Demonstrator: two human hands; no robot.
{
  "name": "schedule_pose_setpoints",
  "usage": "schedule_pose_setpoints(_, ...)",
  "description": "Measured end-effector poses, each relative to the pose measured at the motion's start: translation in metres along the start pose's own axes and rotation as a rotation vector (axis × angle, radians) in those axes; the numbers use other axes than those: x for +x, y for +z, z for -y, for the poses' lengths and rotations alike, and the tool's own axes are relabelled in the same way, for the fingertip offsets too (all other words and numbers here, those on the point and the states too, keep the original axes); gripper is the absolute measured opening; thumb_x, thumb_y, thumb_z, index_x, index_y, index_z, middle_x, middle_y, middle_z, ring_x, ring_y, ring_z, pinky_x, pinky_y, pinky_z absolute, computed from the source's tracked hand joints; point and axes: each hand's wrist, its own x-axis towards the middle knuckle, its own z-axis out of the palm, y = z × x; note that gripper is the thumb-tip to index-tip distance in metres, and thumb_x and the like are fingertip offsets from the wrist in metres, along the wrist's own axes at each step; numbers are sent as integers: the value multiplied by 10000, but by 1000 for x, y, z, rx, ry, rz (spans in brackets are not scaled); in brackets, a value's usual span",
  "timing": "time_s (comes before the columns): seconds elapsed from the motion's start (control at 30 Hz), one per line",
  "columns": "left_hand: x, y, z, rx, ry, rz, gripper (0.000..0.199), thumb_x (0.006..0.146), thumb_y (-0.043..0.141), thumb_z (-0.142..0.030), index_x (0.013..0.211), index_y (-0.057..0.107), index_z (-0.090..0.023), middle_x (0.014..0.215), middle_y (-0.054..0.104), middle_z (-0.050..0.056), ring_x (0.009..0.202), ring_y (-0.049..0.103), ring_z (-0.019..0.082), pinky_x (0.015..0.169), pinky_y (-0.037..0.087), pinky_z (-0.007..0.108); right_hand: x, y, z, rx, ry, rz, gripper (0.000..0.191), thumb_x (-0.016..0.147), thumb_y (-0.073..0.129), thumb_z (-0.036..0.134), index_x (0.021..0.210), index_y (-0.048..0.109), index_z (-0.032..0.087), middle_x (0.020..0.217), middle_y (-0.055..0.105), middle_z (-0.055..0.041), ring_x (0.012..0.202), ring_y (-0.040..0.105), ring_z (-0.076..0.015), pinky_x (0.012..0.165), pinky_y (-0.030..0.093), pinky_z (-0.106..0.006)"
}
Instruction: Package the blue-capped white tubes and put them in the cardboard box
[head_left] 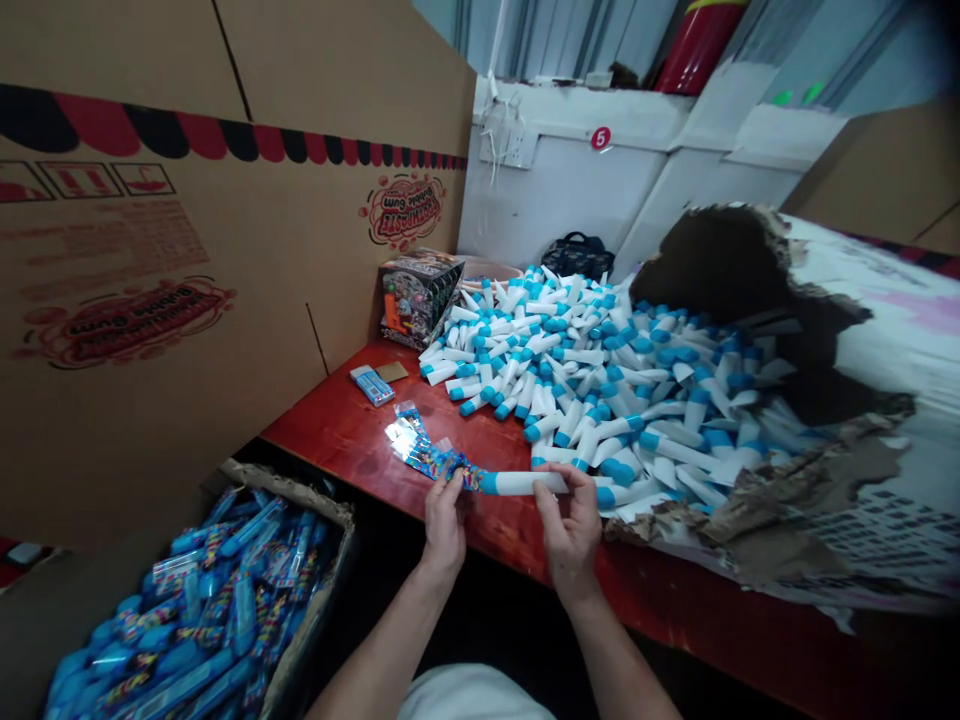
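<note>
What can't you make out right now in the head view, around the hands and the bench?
All in the head view:
Where the printed strip joins the tube: hidden by the left hand.
The tube's end: hidden by the right hand.
Lower part of the boxed blue packs: cut off by the bottom edge.
Print on the blue packet: too small.
Lower part of the black bag: hidden by the tube pile.

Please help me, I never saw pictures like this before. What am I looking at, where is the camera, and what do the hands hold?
This picture comes from a camera worn on a person's head, looking down at two bare hands; no machine appears. The left hand pinches a colourful printed strip beside the blue cap of a long white tube, which the right hand holds. On the red wooden table lies a large heap of white, blue-capped tubes. At lower left, an open cardboard box holds shiny blue packets.
</note>
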Motion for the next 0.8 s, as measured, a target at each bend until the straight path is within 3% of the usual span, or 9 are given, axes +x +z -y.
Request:
schedule_pose_setpoints(0.2, 2, 0, -1, -39, 1, 32, 286, 684, 739, -337, 871, 609, -165, 657, 603, -41, 507, 527, 89, 484, 414, 216, -7, -3, -9, 52, 61, -31, 221, 821, 588, 295, 1023, 553, 209, 976, 628, -39, 857, 606, -182, 749, 498, -317)
schedule_pose_setpoints(0.33, -3, 4, -2, -83, -77, 80, 253, 707, 722, -353, 821, 606, -159, 693, 644, -8, 587, 602, 132, 554, 465, 249, -13, 2, -15, 112, 84, -62, 209, 806, 615, 284, 989, 557, 202, 959, 636, -40, 854, 610, -182, 762, 497, -319)
schedule_pose_setpoints(0.5, -9, 13, -7, -202, -153, 147, 220, 700, 728, -312, 813, 624, -154, 755, 681, 27, 699, 640, 176, 614, 496, 288, -25, 7, -28, 124, 91, 4, 167, 816, 607, 309, 929, 553, 199, 932, 644, -41, 870, 610, -192, 790, 487, -326)
schedule_pose_setpoints(0.6, -10, 17, -9, -175, -109, 162, 220, 700, 730, -319, 784, 631, -140, 801, 708, 70, 785, 657, 216, 690, 500, 320, -30, 8, -37, 96, 229, 86, 220, 826, 579, 384, 928, 570, 190, 755, 626, -6, 659, 583, -156, 606, 474, -264)
schedule_pose_setpoints(0.67, -12, 19, -7, -137, -71, 155, 235, 713, 720, -345, 769, 632, -135, 805, 711, 78, 803, 660, 222, 731, 494, 329, -34, 11, -42, 131, 337, 134, 274, 840, 540, 443, 933, 560, 186, 595, 561, 33, 490, 502, -126, 453, 396, -228)
schedule_pose_setpoints(0.8, -18, 20, 6, -30, -81, 173, 331, 782, 628, -445, 836, 643, -119, 824, 706, 100, 798, 661, 225, 677, 483, 301, -46, 24, -46, 202, 386, 191, 303, 858, 499, 490, 910, 523, 192, 508, 491, 64, 400, 418, -97, 382, 315, -203)
